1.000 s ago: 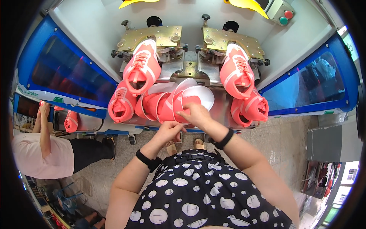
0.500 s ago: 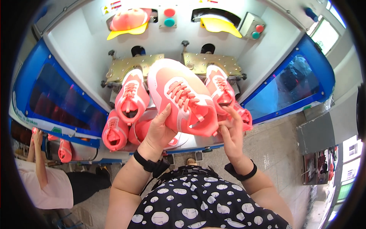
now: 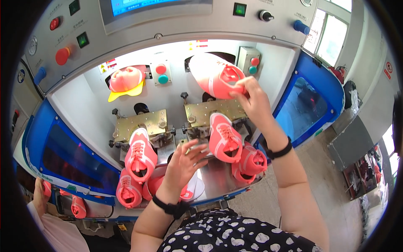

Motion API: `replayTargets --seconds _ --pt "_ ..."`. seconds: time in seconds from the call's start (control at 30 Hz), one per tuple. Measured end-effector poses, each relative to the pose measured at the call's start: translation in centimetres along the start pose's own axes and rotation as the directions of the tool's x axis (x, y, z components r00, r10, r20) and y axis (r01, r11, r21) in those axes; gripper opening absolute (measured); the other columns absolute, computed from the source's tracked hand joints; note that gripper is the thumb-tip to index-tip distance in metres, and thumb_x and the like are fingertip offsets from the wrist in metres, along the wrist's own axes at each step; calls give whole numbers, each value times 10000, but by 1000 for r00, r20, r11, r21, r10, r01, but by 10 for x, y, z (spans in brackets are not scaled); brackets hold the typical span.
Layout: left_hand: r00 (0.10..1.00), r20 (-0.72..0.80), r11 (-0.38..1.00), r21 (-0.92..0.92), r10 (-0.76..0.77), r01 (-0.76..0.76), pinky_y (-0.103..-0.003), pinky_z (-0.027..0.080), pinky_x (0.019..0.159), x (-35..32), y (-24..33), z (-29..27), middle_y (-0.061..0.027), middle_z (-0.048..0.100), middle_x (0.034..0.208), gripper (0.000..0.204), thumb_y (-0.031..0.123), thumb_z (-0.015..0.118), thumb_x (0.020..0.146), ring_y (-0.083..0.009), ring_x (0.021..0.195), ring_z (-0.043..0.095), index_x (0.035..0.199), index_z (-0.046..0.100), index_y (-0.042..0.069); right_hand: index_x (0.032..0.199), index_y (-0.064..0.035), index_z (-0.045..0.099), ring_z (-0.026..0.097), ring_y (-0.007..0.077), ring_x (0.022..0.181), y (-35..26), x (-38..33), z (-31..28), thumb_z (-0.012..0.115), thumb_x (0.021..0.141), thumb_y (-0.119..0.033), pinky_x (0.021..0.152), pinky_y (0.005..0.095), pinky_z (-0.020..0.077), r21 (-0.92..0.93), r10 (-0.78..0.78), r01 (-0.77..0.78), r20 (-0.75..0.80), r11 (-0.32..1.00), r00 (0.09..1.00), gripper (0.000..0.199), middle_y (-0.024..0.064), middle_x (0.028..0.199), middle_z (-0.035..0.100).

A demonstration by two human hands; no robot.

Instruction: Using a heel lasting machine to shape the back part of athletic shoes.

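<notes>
My right hand grips a coral sneaker by its heel and holds it up at the right-hand opening in the machine's back wall, toe inward. Below it, my left hand is open, fingers spread, with nothing in it. One coral sneaker rests toe-up against the right brass plate, and another sneaker leans at the left brass plate. In the left opening a coral shoe upper sits above a yellow flap.
More coral sneakers lie on the metal ledge, at left and right. Blue-framed doors flank the bay. Above runs a grey control panel with buttons and a screen. A co-worker's hand shows at far left.
My right hand has carried the sneaker up and forward to the right opening. My left hand has let go of it and now hangs apart. The view has shifted upward, showing the control panel.
</notes>
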State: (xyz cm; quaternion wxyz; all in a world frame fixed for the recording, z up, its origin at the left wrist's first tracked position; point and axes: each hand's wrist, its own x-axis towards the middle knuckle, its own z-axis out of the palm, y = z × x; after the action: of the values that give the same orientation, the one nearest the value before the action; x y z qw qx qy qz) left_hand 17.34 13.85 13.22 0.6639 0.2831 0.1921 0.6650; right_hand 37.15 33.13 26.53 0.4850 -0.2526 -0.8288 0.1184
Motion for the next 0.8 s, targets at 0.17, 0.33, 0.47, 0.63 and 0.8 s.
replayTargets --seconds 0.17,0.33,0.47,0.63,0.8 --pt "970 -241 999 -21 33 -39 -544 413 1014 -41 -4 -32 -213 534 1321 532 494 390 993 -392 1252 481 1296 490 70 1091 -18 602 614 369 946 51 84 39 701 839 -262 829 430 497 -157 -59 50 -55 986 997 364 174 1046 615" --pt "924 -376 997 -13 67 -78 -515 451 982 -83 0 -48 -203 552 1287 492 461 416 992 -358 1216 518 1259 509 58 1251 28 496 515 414 1176 100 90 72 655 870 -222 991 425 443 -135 -72 25 -351 991 934 482 268 1271 513" --pt "837 -540 992 -29 91 -126 -524 480 948 -112 2 -53 -195 586 1246 488 474 402 990 -357 1179 548 1211 554 67 1268 15 442 361 439 1342 140 49 81 519 835 -26 1087 425 368 -140 273 -406 -544 903 793 442 319 1475 290" --pt "823 -566 985 -105 52 -134 -513 496 926 -122 -2 -63 -186 633 1167 469 450 391 996 -349 1084 606 1190 570 62 1057 -26 583 455 402 1264 182 41 72 520 714 -26 1091 418 343 -230 333 -358 -141 905 932 348 297 1449 350" --pt "844 -536 996 -77 -13 -34 -451 517 866 -121 -11 -77 -154 658 1040 428 406 405 1000 -306 985 632 1091 605 39 1040 4 604 626 299 1001 141 31 53 473 772 9 921 389 464 -67 176 -201 -268 977 947 298 174 1053 648"
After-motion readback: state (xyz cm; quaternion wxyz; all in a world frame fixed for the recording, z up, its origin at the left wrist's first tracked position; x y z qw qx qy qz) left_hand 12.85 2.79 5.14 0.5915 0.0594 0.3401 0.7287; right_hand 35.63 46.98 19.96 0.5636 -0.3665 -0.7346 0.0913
